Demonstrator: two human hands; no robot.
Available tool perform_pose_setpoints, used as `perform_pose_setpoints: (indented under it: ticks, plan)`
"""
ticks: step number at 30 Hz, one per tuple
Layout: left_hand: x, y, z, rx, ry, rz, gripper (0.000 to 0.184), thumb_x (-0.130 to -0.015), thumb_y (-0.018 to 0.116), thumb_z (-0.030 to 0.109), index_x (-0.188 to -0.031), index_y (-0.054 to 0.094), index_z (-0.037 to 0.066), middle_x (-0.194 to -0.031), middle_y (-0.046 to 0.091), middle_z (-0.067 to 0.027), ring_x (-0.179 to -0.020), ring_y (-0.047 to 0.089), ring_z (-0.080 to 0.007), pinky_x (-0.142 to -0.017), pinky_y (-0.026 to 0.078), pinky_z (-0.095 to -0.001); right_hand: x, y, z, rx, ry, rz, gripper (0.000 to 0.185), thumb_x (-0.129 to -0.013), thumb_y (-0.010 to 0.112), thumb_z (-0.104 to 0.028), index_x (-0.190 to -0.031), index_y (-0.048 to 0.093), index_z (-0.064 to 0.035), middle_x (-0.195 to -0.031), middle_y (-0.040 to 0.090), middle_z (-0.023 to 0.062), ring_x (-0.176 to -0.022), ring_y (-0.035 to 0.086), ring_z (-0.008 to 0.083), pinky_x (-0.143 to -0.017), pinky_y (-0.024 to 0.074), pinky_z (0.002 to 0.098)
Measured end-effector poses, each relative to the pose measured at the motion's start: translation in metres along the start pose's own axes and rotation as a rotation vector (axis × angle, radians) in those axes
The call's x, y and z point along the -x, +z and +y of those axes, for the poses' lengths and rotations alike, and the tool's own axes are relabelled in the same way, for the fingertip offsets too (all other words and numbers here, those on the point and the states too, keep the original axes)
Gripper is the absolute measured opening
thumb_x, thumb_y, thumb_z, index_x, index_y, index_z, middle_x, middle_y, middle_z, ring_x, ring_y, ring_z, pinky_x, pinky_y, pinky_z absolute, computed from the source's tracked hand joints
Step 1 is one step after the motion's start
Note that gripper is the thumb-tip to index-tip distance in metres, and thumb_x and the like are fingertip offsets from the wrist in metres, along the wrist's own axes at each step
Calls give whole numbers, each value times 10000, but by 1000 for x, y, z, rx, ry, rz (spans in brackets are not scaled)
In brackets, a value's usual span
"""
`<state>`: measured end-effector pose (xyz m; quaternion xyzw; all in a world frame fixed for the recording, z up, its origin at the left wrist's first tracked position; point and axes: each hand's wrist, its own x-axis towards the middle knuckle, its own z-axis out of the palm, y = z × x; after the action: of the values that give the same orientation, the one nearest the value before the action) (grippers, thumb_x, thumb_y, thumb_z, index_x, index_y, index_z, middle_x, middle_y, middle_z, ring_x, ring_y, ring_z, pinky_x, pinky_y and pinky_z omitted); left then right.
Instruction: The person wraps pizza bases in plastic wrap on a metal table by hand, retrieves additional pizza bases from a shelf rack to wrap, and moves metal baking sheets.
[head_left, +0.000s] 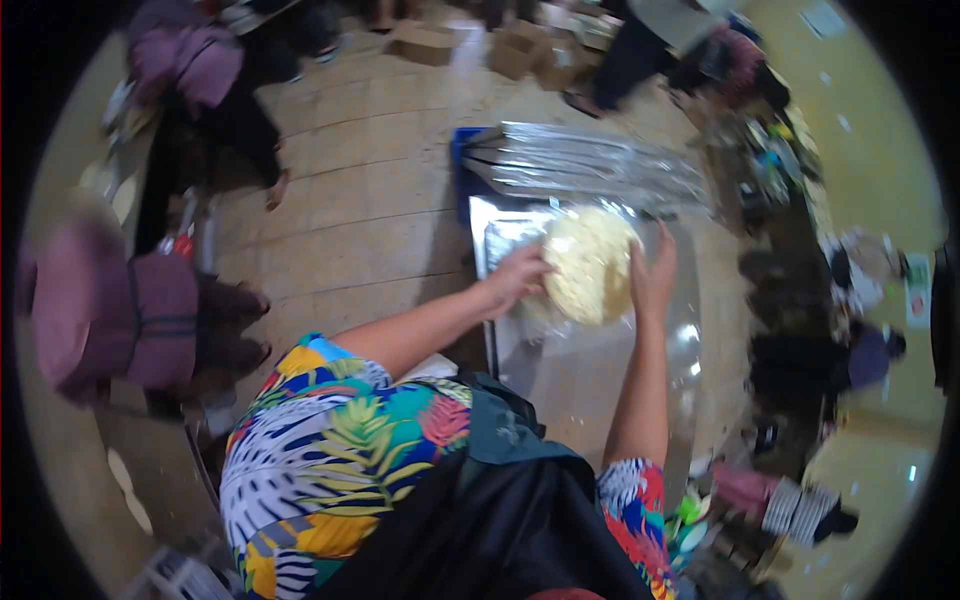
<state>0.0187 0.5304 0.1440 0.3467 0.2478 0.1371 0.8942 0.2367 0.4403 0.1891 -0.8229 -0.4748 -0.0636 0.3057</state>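
Note:
A round, pale yellow, crumbly-looking mass [588,262] is between my hands above the metal table [560,375]. It looks like it sits in clear plastic, though blur hides the detail. My left hand [518,280] grips its left edge with the fingers curled. On the other side, my right hand [652,275] presses against the right edge, thumb near the mass and fingers pointing away from me. Just beyond, shiny clear plastic sheeting [600,165] lies in long folds across the far end of the table.
A blue crate [464,165] shows beside the sheeting. Cardboard boxes [425,42] stand on the tiled floor [345,150] farther off. A person in a mauve top [160,320] is on my left, and several other people work along both sides of the room.

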Motion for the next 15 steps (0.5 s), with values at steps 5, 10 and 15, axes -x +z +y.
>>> perform_pose_setpoints:
  ticks: [5, 10, 15]
  plan:
    - [-12, -5, -26, -130, 80, 31, 409, -828, 613, 259, -1197, 550, 94, -1106, 591, -23, -1025, 544, -135, -844, 448, -310, 9, 2, -38, 345, -166, -467, 650, -867, 507, -385, -1401, 316, -68, -1451, 294, 161, -1357, 231, 311, -1095, 127, 468]
    - [1, -17, -29, 5, 104, 350, 632, -904, 458, 469, -1380, 343, 71, -1378, 382, -101, -1284, 333, -197, -1062, 236, -332, -10, -22, -18, -232, -18, -185, 505, -930, 441, -359, -1327, 431, -47, -1375, 410, 162, -1311, 329, 276, -1070, 233, 394]
    - [-40, -38, -73, 112, -78, 310, 882, -830, 226, 734, -1459, 137, 122, -1506, 144, -139, -1389, 123, -276, -1095, 127, -471, -20, -26, 91, -584, 678, -295, 565, -929, 404, -478, -1273, 488, -37, -1277, 513, 90, -1228, 423, 233, -1040, 289, 354]
